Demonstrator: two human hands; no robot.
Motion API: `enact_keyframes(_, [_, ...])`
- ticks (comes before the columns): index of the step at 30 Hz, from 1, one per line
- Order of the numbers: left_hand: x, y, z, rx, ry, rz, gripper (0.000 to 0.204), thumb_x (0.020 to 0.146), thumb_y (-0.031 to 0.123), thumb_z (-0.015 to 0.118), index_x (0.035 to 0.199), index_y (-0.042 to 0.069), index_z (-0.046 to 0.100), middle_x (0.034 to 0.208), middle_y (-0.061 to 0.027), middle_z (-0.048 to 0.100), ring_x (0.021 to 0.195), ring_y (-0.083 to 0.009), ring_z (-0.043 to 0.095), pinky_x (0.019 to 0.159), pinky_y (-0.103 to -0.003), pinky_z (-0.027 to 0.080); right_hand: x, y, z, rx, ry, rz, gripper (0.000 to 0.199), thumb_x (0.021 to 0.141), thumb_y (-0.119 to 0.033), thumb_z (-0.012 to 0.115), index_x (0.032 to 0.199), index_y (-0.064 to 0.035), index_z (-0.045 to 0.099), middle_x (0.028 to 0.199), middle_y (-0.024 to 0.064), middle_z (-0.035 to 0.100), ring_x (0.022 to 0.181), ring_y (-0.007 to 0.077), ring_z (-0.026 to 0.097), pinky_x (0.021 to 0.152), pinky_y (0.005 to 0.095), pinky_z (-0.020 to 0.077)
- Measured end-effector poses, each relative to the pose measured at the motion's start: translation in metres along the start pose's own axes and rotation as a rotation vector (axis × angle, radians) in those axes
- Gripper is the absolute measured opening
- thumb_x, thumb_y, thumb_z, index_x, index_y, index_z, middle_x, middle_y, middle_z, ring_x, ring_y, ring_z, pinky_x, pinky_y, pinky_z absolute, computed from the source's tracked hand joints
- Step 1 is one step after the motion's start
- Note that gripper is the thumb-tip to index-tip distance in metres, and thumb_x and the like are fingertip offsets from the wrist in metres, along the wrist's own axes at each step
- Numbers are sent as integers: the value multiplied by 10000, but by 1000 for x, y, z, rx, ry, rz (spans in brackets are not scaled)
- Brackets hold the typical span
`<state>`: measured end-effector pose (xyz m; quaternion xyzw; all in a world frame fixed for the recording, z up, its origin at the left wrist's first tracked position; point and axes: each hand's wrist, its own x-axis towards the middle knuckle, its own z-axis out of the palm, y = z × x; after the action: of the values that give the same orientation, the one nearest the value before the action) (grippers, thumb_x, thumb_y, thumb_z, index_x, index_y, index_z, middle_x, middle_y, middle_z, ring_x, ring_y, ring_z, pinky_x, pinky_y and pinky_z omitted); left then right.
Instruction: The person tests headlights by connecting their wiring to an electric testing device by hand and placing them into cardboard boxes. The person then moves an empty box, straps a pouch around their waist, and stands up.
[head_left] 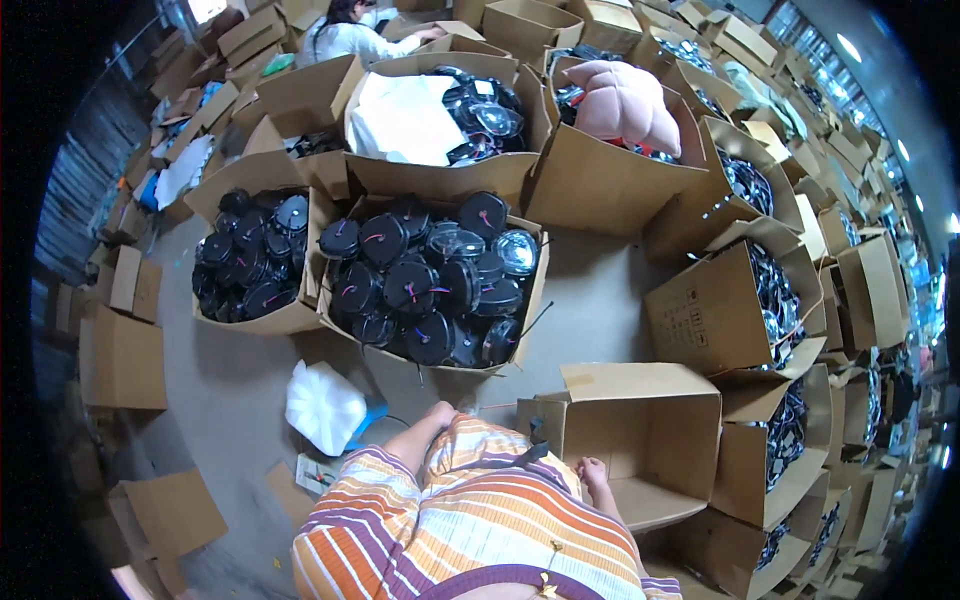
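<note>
My left hand (439, 413) rests by my knee, over the striped orange, white and purple cloth on my lap. Its fingers are mostly hidden, and I cannot make out anything in it. My right hand (592, 470) is at my right side with its fingers curled in; what they hold, if anything, does not show. Beside it lies an open cardboard box (640, 440), its brown inner walls showing. In front of me stands a carton (430, 360) heaped with round black lamp-like units (411, 286) with thin wires.
Another carton (255, 322) of black units stands left. Behind are cartons topped with a white sheet (400, 118) and a pink cushion (627, 108). Cartons of black parts (778, 300) line the right. A white padded seat (325, 405) is left; a person (350, 40) works far back.
</note>
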<state>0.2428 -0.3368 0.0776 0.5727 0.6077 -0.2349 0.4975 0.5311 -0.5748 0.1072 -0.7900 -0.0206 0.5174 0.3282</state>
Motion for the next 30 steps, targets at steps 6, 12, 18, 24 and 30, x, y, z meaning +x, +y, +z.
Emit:
enact_keyframes(6, [9, 10, 11, -19, -47, 12, 492, 504, 419, 594, 786, 17, 556, 880, -134, 519, 821, -238, 502, 690, -303, 393, -4, 9, -3, 56, 15, 16, 164, 711, -169, 419, 665, -23, 477, 542, 59, 498, 411, 100, 432, 359, 200, 320])
enact_keyframes(12, [13, 9, 25, 15, 12, 91, 284, 598, 325, 517, 690, 63, 576, 758, -136, 544, 707, -242, 520, 628, -313, 393, -8, 15, -12, 36, 19, 22, 155, 704, -169, 423, 675, -26, 476, 551, 66, 499, 414, 103, 437, 359, 199, 325])
enact_keyframes(18, [18, 12, 32, 116, 15, 163, 288, 613, 338, 498, 699, 74, 577, 773, -132, 542, 733, -253, 515, 649, -309, 394, -11, 20, -17, 127, 33, 7, 129, 687, -131, 430, 665, -12, 474, 532, 56, 481, 414, 102, 432, 366, 199, 339])
enact_keyframes(24, [7, 22, 35, 104, 4, 104, 287, 616, 336, 500, 708, 76, 578, 781, -129, 542, 731, -250, 516, 652, -305, 390, -13, 22, -24, 111, 42, 16, 134, 685, -138, 433, 667, -12, 475, 531, 57, 480, 412, 104, 434, 366, 198, 336])
enact_keyframes(30, [0, 26, 36, 73, 3, 107, 283, 616, 337, 510, 701, 77, 582, 784, -130, 542, 739, -249, 516, 656, -306, 388, -8, 30, -27, 81, 53, 1, 150, 679, -164, 434, 685, -21, 480, 550, 68, 497, 400, 108, 434, 352, 202, 323])
